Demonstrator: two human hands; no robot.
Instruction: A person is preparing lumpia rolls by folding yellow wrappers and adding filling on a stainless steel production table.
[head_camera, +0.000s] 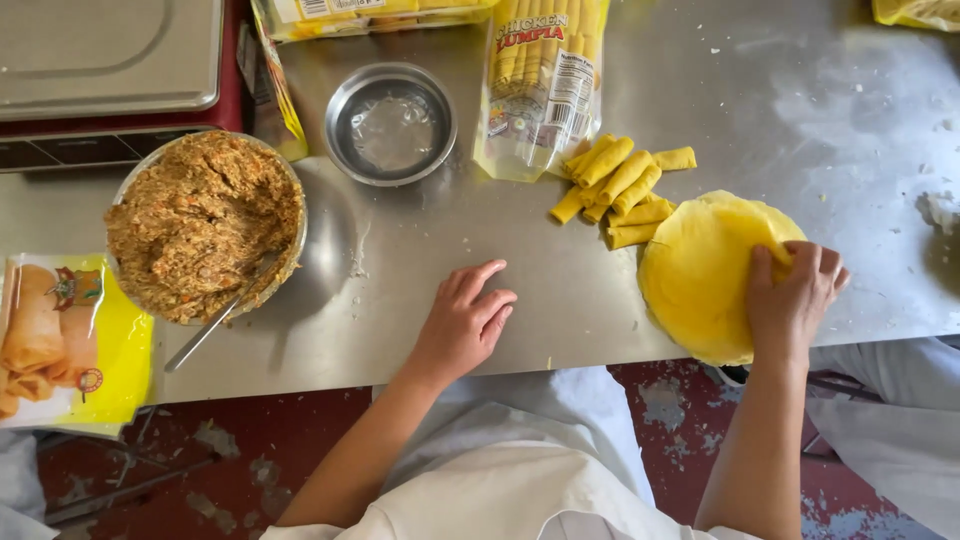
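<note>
Left hand (462, 325): palm down, fingers spread flat on the steel table (520, 270), holding nothing; left of the wrapper stack. Right hand (792, 300): fingers curled, pinching the top sheet of the yellow wrapper stack (700, 275) at its right side. Stack sits at the table's near edge. Rolled yellow pieces (620, 190): piled just beyond the stack. Bowl of brown filling (205, 225), with spoon (215, 325): far left of the stack. Empty metal bowl (390, 122): beyond, left of the stack.

Food-prep kitchen: steel worktable (560, 290), filling bowl (205, 225), rolled wrappers (620, 190).
</note>
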